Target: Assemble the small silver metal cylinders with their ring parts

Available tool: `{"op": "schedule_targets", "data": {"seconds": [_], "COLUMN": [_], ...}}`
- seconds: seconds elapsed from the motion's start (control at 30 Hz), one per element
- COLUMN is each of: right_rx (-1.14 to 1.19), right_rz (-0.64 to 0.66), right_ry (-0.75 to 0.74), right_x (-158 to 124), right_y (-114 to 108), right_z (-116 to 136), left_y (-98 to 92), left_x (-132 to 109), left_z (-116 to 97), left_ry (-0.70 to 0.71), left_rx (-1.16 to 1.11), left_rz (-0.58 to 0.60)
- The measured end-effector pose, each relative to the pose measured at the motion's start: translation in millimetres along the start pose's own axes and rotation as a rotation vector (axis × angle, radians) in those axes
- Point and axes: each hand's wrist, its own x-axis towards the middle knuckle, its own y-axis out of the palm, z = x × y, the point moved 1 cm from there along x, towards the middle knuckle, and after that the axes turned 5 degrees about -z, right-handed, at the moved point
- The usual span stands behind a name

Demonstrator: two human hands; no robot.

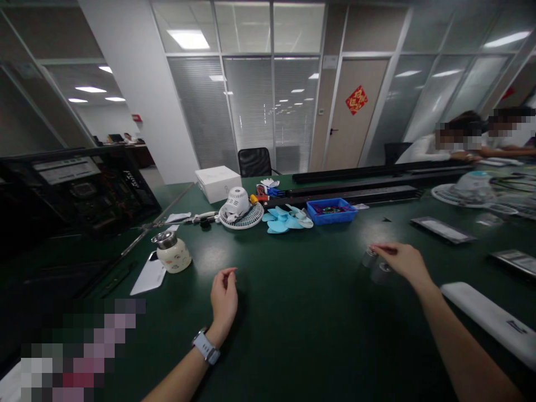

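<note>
On the right of the head view, my right hand (pixel 400 260) reaches over the table, its thumb and fingertips pinched at the top of a small metal cylinder (pixel 369 258). A second small metal cylinder (pixel 381 273) stands just beside it, under the same hand. My left hand (pixel 224 296), with a watch (pixel 206 346) on the wrist, is held above the table left of centre. Its fingers are curled together, and whatever they may hold is hidden. Nearest to this hand is a cream jar (pixel 173 255) with a metal top.
A fan head (pixel 238 204), light blue fan blades (pixel 277 220) and a blue bin (pixel 330 218) of small parts lie across the back. A white box (pixel 218 184) stands behind. A long white case (pixel 488 318) lies by my right forearm. People (pixel 427 151) sit far right.
</note>
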Motion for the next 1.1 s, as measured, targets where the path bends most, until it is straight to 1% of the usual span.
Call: {"op": "schedule_targets", "data": {"seconds": [0.2,0.3,0.37,0.47,0.5,0.53,0.63,0.67,0.7,0.77,0.87,0.93,0.97,1.03,1.1], "right_rx": [-0.004,0.008,0.039,0.111,0.132,0.160,0.262,0.291,0.311,0.317,0.349,0.443,0.518,0.706,0.875], "right_rz": [0.021,0.031,0.044,0.064,0.103,0.175,0.513,0.594,0.639,0.647,0.617,0.610,0.628,0.708,0.802], "right_ry": [0.029,0.016,0.009,0.021,0.031,0.043,0.069,0.071,0.070,0.062,0.027,-0.052,-0.099,-0.158,-0.123], "right_x": [-3,-2,0,-3,-5,-9,-22,-26,-28,-30,-31,-38,-45,-64,-88], "right_y": [1,2,-2,-16,-21,-24,-26,-24,-22,-19,-19,-15,-9,12,42], "right_z": [1,2,0,-8,-11,-14,-15,-13,-10,-4,12,33,48,82,119], "left_y": [0.4,0.3,-0.2,-0.9,-1.0,-1.0,-0.3,-0.1,0.1,0.3,0.0,0.2,0.6,1.9,3.5], "left_x": [0,0,0,0,0,0,1,1,1,1,0,-1,-2,-5,-9], "left_z": [-1,-1,0,0,0,0,2,3,3,4,2,-1,-3,-9,-16], "left_ry": [0.013,0.014,0.016,0.016,0.015,0.014,0.018,0.021,0.023,0.024,0.028,0.025,0.024,0.028,0.058], "left_rx": [-0.015,-0.017,-0.007,0.004,0.005,0.006,0.005,0.002,0.000,0.007,0.024,0.006,-0.014,-0.067,-0.116], "left_rz": [-0.005,0.005,0.005,0.003,0.003,0.004,0.007,0.009,0.011,0.008,0.006,0.027,0.052,0.129,0.238]}}
